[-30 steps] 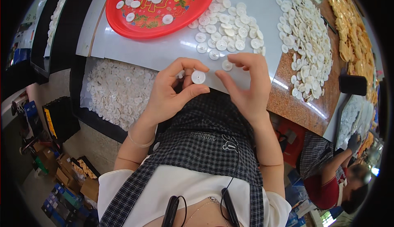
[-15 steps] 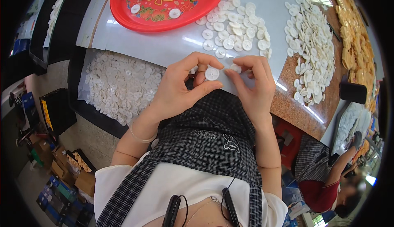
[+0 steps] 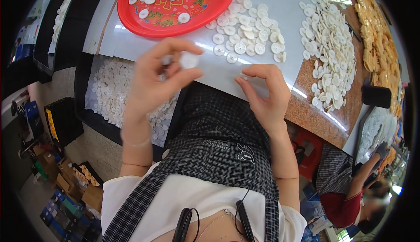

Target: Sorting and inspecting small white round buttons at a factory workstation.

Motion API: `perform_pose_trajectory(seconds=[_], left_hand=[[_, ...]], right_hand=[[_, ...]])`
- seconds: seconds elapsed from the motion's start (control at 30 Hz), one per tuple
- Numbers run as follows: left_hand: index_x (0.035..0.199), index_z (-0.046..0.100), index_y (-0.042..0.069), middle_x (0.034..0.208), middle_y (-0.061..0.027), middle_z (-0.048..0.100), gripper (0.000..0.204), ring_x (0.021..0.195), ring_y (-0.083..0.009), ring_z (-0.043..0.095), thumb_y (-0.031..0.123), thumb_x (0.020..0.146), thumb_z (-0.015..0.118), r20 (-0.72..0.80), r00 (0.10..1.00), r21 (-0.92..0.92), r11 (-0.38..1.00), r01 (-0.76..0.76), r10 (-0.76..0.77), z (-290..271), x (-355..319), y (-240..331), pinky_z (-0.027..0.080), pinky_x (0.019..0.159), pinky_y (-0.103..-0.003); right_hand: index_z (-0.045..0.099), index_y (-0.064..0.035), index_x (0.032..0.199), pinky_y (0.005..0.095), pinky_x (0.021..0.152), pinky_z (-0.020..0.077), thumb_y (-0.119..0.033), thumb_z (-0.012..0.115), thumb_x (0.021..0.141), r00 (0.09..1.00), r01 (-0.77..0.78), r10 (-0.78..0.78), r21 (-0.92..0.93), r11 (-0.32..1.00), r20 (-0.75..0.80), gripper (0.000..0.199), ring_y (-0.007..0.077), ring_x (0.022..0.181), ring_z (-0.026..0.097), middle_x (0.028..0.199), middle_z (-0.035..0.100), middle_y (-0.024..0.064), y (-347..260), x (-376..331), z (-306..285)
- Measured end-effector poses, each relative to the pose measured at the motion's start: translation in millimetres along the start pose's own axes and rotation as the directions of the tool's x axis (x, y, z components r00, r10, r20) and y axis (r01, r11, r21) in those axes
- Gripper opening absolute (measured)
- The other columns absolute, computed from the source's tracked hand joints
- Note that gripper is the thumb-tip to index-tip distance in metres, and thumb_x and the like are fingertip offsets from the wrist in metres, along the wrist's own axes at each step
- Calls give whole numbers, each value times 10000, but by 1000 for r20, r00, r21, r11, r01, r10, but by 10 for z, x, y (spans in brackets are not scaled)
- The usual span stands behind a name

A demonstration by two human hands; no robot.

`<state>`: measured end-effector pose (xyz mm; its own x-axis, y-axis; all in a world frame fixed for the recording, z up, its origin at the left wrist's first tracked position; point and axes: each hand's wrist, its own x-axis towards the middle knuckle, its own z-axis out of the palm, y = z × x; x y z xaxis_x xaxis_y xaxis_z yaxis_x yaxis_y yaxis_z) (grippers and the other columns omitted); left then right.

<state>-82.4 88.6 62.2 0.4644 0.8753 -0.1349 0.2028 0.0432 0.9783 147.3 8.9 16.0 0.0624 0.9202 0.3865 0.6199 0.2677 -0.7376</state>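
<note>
Watching the left hand (image 3: 151,82), I have a white round plastic disc (image 3: 189,61) clamped in its fingers; thumb and forefinger tips stay parted around it, and blur hides which pads press. A second small white piece (image 3: 166,60) sits in the curled fingers behind. On the right hand (image 3: 270,95) I have thumb and forefinger tips nearly together, pinched on a thin white piece (image 3: 243,76) mostly hidden by the fingers. Both grips lie near the front edge of the smooth grey tabletop (image 3: 135,45), well apart, with bare surface between. Beyond them I get a bare strip up to the red round patterned plastic tray (image 3: 175,33); right of that, a loose cluster of white discs (image 3: 249,32) narrows my room. A larger white heap (image 3: 330,54) spills past the right edge onto a brown speckled surface (image 3: 313,115). Below the front edge, left, stands a black bin (image 3: 81,106) of small white pieces.
</note>
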Motion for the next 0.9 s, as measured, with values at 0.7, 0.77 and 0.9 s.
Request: perform_pose_trajectory(seconds=[0.7,0.77,0.9], left_hand=[[1068,707,43,653,97,358,353,601,-6,323,-9,733,802,83,996,-103,995,-16,25,339,-18,-139,268,552,-179],[1061,709,48,645,97,353,367,592,-7,318,-10,714,817,48,998,-49,998,-48,51,328,-15,-151,262,544,-178],[1040,714,59,624,92,340,377,570,-11,304,14,690,848,-12,995,64,993,-101,102,340,-13,-174,246,524,-179]], right_hand=[[568,-59,1138,341,765,500,58,816,665,941,329,-319,81,941,-114,548,250,922,632,1080,672,103,-165,183,126],[621,-84,1137,347,837,478,25,815,661,992,129,-129,-6,992,-15,526,249,977,611,1065,677,63,-129,202,115],[658,-83,1059,349,812,479,6,796,679,992,77,-60,-157,985,109,413,254,953,612,1024,681,63,-67,139,134]])
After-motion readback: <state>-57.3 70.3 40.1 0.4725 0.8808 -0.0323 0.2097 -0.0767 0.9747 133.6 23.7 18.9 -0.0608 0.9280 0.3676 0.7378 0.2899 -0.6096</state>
